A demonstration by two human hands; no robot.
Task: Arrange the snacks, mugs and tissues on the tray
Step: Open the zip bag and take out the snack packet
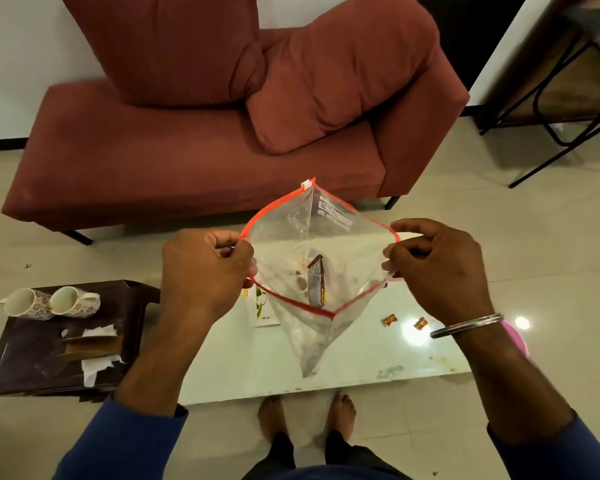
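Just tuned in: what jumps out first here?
A clear zip bag with a red rim, held wide open mid-frame by the left hand and right hand, a snack packet inside. Lower left, two mugs lie on their sides on a dark tray with tissues.

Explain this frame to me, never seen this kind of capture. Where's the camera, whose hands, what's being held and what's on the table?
There is no robot here. One wide-angle camera sits on a person's head and looks forward and down, so you see their own arms, and their bare feet at the bottom edge.

The left hand and right hand each pinch one side of a clear zip bag with a red rim, pulling its mouth open above the low table. A snack packet lies inside the bag.

On the table lie two small wrapped candies and a white packet, partly hidden by the bag. To the left is a dark tray with two floral mugs on their sides and crumpled tissues. A red sofa stands behind.
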